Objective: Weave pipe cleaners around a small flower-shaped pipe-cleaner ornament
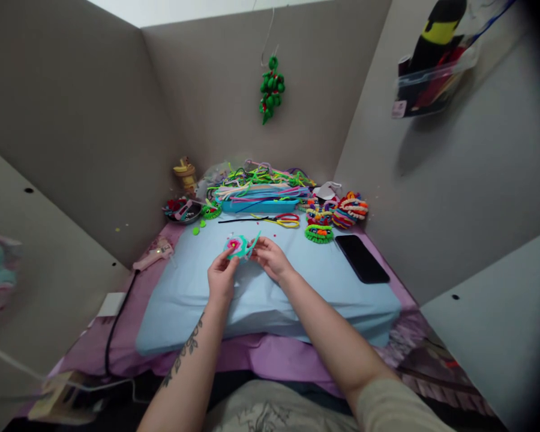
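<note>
A round pipe-cleaner piece (240,245), pink in the middle with turquoise around its edge, is held above the blue cloth. My left hand (222,275) pinches its left and lower side between thumb and fingers. At the right side of the piece, my right hand (272,258) has its fingers closed on a turquoise pipe cleaner (254,241) whose free end sticks up. Exactly where that strand joins the round piece is too small to tell. Just beyond my hands lie scissors (290,221) with red and yellow handles and a black pipe cleaner (234,221).
A blue tray (261,206) heaped with pipe cleaners stands at the back. Finished colourful pieces (319,233) and a black phone (362,258) lie to the right. On the left are a pink glue gun (155,255) and a dark bowl (186,215). Grey panels (252,132) enclose the table.
</note>
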A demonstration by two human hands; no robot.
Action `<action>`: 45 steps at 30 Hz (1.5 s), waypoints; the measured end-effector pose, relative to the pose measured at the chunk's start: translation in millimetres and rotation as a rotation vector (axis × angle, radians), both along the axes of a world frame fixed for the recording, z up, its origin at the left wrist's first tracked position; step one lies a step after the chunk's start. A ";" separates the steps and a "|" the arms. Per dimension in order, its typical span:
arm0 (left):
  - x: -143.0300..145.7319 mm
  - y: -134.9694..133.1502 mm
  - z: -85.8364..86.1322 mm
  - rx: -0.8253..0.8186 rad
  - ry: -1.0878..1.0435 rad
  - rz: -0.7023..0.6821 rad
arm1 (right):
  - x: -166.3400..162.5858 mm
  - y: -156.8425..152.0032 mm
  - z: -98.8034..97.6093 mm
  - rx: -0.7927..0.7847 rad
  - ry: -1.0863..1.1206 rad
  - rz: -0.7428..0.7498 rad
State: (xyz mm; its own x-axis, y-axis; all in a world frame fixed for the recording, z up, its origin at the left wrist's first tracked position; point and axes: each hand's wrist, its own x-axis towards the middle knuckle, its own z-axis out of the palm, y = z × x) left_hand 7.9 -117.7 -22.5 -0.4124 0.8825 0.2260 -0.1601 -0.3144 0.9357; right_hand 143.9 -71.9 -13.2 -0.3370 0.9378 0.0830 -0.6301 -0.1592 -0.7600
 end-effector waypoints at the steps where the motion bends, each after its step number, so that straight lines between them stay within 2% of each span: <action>1: 0.0 -0.2 0.6 0.000 -0.002 -0.018 | -0.3 0.2 -0.6 -0.016 -0.009 -0.001; 7: -0.1 -4.0 2.5 -0.025 0.065 -0.127 | -1.0 7.3 -3.6 -0.019 -0.091 -0.115; 10: -5.7 -2.4 4.0 -0.061 0.173 -0.066 | 2.1 11.1 -1.5 0.010 -0.120 -0.153; 13: -13.7 5.5 13.3 -0.047 0.311 0.001 | 7.0 11.2 4.7 0.064 -0.165 -0.138; 15: -17.9 13.8 24.8 0.000 0.377 -0.111 | 10.3 10.7 11.4 0.143 -0.222 -0.074; 18: -21.7 28.3 44.0 0.020 0.408 -0.380 | 13.7 13.6 25.2 0.317 -0.352 0.047; 20: -23.3 38.7 53.6 -0.045 0.392 -0.553 | 14.4 19.6 34.6 0.397 -0.408 0.056; 22: -24.6 50.0 59.1 -0.071 0.399 -0.618 | 14.4 28.7 41.8 0.450 -0.440 0.030; 26: -24.8 74.1 62.2 -0.058 0.388 -0.594 | 14.8 51.7 43.4 0.491 -0.475 -0.042; 32: -17.2 99.6 55.0 -0.069 0.210 -0.489 | 16.9 75.2 23.8 0.497 -0.590 -0.222; 35: -15.7 104.4 45.9 -0.086 0.295 -0.478 | 15.1 75.7 17.1 0.498 -0.685 -0.329; 39: -18.4 106.5 35.5 -0.091 0.479 -0.425 | 10.9 70.5 17.1 0.581 -0.741 -0.407; 45: -21.7 105.6 37.5 -0.091 0.555 -0.425 | 8.3 69.6 17.5 0.773 -0.798 -0.420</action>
State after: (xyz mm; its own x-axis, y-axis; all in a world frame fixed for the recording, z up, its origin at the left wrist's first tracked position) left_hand -13.9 -12.1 15.0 0.1275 0.9670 0.2207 0.2567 -0.2472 0.9343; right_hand 152.2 -2.3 4.3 -0.2276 0.7809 0.5817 0.1719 0.6202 -0.7654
